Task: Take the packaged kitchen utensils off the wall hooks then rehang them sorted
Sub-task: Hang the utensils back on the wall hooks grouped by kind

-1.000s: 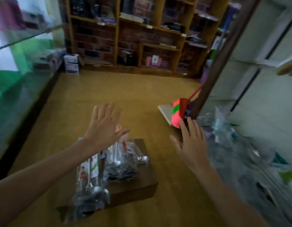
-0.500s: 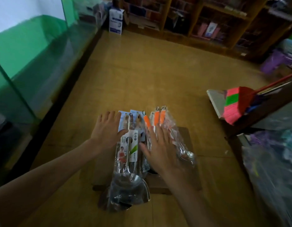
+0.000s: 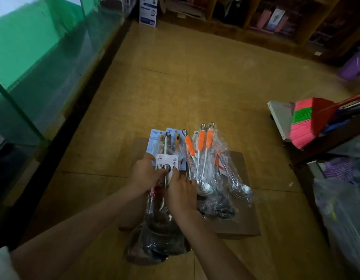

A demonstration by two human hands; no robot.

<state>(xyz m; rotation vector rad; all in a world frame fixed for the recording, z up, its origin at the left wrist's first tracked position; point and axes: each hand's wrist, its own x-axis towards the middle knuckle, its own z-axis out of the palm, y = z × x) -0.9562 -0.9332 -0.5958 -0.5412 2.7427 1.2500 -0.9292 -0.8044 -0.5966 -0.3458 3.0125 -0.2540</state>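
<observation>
Several packaged kitchen utensils lie on a flat brown cardboard box (image 3: 241,225) on the floor. At the left of the pile is a packaged strainer with a white label card (image 3: 165,164); its round head in clear plastic hangs over the box's near edge. My left hand (image 3: 143,174) grips this pack's left side and my right hand (image 3: 181,193) pinches its right side near the card. Under it lie blue-carded packs (image 3: 154,140). To the right lie orange-handled steel ladles (image 3: 203,142) in clear wrap. No wall hooks are in view.
A glass display counter (image 3: 43,63) runs along the left. Wooden shelves (image 3: 276,19) line the far wall, with a white-and-blue box (image 3: 147,12) at their left end. A pink-and-green broom (image 3: 308,122) and plastic-wrapped goods (image 3: 342,201) crowd the right. Bare yellow floor (image 3: 195,87) stretches ahead.
The view has tilted down onto the pile. Both hands, spread flat over the utensils before, have closed in on the white-carded strainer pack and now hold it from both sides.
</observation>
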